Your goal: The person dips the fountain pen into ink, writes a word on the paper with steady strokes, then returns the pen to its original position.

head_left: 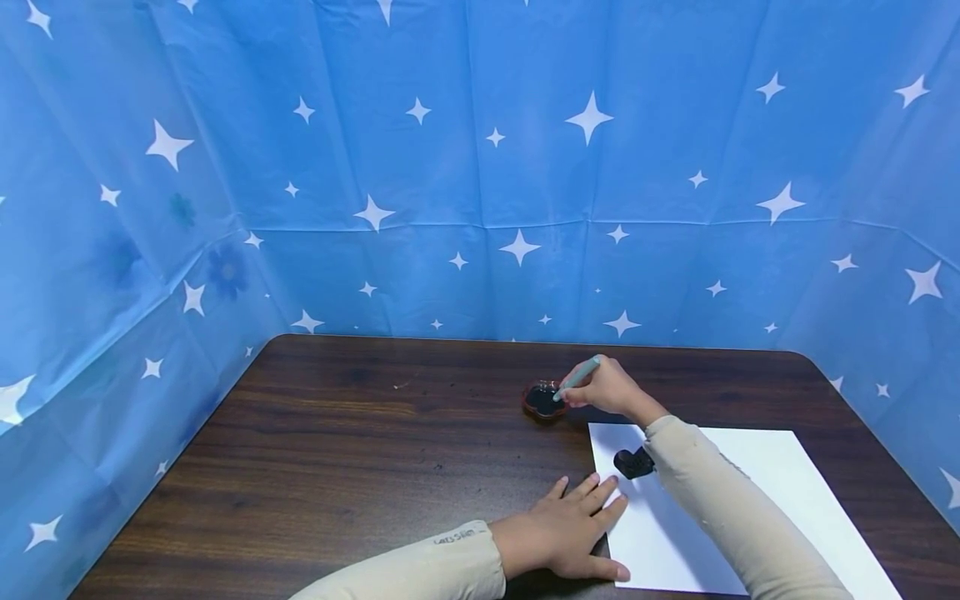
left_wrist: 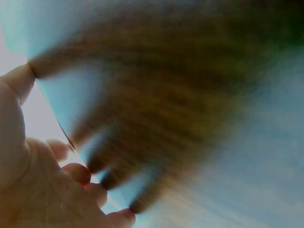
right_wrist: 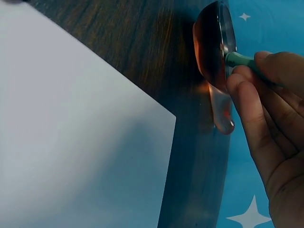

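Note:
My right hand [head_left: 611,388] pinches a pale green paintbrush [head_left: 581,377], its lower end down in a small dish [head_left: 531,409] of black ink and its tip hidden there. In the right wrist view the reddish, see-through dish [right_wrist: 209,45] shows side-on, with the brush [right_wrist: 240,60] over its rim. A white sheet of paper [head_left: 765,467] lies on the table, bearing a thick black painted mark [head_left: 633,463] partly covered by my right sleeve. My left hand [head_left: 566,533] rests with spread fingers across the paper's left edge, thumb and fingertips on the sheet.
The dark wood-grain table [head_left: 360,467] carries a few small specks. Blue cloth with white stars [head_left: 480,167] hangs behind it and along both sides. In the right wrist view a rounded, see-through handle [right_wrist: 222,116] sticks out from the dish.

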`<state>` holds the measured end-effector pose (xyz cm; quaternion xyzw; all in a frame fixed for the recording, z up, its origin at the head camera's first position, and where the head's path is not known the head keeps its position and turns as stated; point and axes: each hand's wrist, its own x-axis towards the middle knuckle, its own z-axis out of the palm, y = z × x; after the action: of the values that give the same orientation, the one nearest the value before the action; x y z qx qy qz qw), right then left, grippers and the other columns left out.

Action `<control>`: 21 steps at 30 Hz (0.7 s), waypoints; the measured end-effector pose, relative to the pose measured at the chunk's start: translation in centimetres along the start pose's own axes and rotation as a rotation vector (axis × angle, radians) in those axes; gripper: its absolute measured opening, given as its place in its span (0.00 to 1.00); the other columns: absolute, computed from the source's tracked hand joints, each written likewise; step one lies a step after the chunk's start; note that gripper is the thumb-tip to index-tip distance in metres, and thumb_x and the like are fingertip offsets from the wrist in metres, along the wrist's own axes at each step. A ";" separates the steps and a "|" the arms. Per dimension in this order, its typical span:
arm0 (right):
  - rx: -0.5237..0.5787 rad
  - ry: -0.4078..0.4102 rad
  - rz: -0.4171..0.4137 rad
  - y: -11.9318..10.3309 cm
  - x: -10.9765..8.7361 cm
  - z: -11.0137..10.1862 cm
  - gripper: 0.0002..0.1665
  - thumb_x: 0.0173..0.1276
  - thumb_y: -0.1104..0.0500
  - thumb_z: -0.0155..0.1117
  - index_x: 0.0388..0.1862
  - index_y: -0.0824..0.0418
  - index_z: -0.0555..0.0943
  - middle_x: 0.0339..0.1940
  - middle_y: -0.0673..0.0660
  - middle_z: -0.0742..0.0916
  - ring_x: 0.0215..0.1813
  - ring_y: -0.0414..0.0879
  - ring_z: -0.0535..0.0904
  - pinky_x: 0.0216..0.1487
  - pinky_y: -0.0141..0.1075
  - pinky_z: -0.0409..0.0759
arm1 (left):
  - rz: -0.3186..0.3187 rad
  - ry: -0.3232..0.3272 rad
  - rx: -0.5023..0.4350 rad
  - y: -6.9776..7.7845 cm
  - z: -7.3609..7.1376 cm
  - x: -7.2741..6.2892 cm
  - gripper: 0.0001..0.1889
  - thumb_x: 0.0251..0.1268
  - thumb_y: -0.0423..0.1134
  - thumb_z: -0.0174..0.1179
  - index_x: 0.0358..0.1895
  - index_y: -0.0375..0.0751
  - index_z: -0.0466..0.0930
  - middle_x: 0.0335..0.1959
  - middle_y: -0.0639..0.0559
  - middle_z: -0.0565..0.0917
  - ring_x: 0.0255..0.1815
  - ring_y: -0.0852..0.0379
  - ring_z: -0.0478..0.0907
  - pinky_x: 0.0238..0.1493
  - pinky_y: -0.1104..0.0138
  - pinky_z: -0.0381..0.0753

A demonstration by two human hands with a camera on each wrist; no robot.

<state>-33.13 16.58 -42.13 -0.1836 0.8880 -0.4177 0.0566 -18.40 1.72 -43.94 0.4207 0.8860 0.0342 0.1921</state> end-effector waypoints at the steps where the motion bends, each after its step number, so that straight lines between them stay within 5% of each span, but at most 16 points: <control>1: -0.001 0.001 0.000 0.0 0.0 0.0 0.04 0.60 0.66 0.69 0.33 0.67 0.85 0.27 0.56 0.89 0.29 0.43 0.85 0.35 0.41 0.84 | 0.000 0.002 -0.001 0.0 0.0 0.0 0.43 0.64 0.72 0.41 0.78 0.59 0.41 0.79 0.59 0.38 0.78 0.59 0.35 0.74 0.52 0.48; 21: -0.037 -0.001 -0.003 0.2 -0.2 0.1 0.04 0.59 0.65 0.71 0.33 0.65 0.86 0.24 0.54 0.88 0.27 0.46 0.84 0.31 0.41 0.83 | 0.007 -0.001 0.020 -0.2 0.4 0.4 0.43 0.65 0.72 0.39 0.78 0.59 0.40 0.79 0.59 0.37 0.78 0.60 0.35 0.74 0.53 0.49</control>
<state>-32.95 16.70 -42.35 -0.1862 0.8953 -0.4011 0.0531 -18.61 1.85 -44.43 0.4258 0.8847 0.0257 0.1881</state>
